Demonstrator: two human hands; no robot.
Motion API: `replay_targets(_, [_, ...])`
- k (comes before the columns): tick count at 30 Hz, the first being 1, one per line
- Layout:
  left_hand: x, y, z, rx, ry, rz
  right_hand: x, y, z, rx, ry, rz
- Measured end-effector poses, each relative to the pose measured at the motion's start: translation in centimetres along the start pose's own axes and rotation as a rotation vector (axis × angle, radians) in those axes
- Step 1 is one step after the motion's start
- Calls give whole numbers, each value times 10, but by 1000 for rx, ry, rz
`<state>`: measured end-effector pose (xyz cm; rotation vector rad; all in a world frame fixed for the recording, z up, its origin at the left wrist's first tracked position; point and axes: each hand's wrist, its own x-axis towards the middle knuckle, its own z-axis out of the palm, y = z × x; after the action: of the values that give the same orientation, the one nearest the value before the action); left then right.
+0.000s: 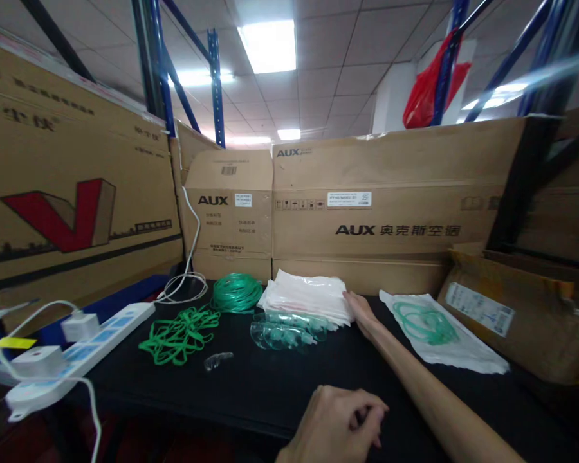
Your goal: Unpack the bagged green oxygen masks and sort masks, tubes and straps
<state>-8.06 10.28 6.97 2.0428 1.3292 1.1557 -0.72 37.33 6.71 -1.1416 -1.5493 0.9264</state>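
Observation:
My right hand [361, 313] reaches forward, its fingers closed at the right edge of a stack of flat white packets [303, 292]; some fingertips are hard to make out there. Nearer me, my left hand [340, 418] hovers loosely curled over the front of the black table, with nothing visible in it. Several clear green-tinted plastic masks [284, 331] lie just in front of the stack. To the right of my right arm rests a white packet with coiled green tubing [427, 321] showing through its clear face.
Left of the stack lie a coil of green tubing [236, 292], tangled green straps [178, 335] and a small clear plastic piece [218, 361]. A power strip [101, 341] with white cables runs along the left edge. An open cardboard box [525, 315] stands right; cardboard panels [390, 193] wall the back.

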Motion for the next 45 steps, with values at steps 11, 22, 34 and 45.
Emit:
replay_targets(11, [-1, 3, -8, -81, 22, -111, -15, -16, 26, 44, -81, -78])
replay_targets(22, [4, -6, -6, -18, 12, -81, -32, -36, 3, -171, -66, -316])
replay_targets(34, [16, -21, -65, 454, 317, 182, -54, -71, -8, -356, -205, -638])
replay_targets(45, [68, -66, -122, 855, 131, 120, -64, -69, -13, -496, -359, -632])
